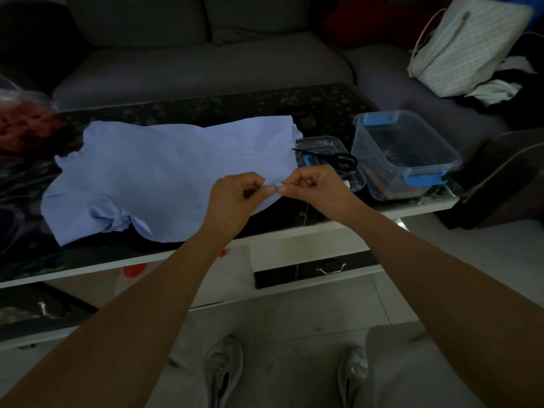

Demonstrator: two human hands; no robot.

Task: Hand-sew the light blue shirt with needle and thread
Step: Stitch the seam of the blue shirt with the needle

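Fabric of the light blue shirt (153, 178) lies spread flat on the dark patterned surface (235, 101). Its long axis runs along the surface's length, from the left end toward the right, its right end angled toward the far edge. A bunched, knotted bit sits at its near-left corner; which end is the collar I cannot tell.

At the shirt's near-right edge, close to the near edge of the surface, both hands meet. The left hand (235, 198) has its fingers curled, thumb and forefinger pinching a small fold of the cloth. The right hand (318, 187), also curled, pinches the same fold, fingertips touching the left's. The needle is too small to make out. A pale thread (304, 213) hangs from under the right hand and drops over the near edge.

Just right of the shirt, black scissors (338, 159) lie across a small clear box (323, 142), beside a larger clear tub (412, 154) with blue clasps near the right end.
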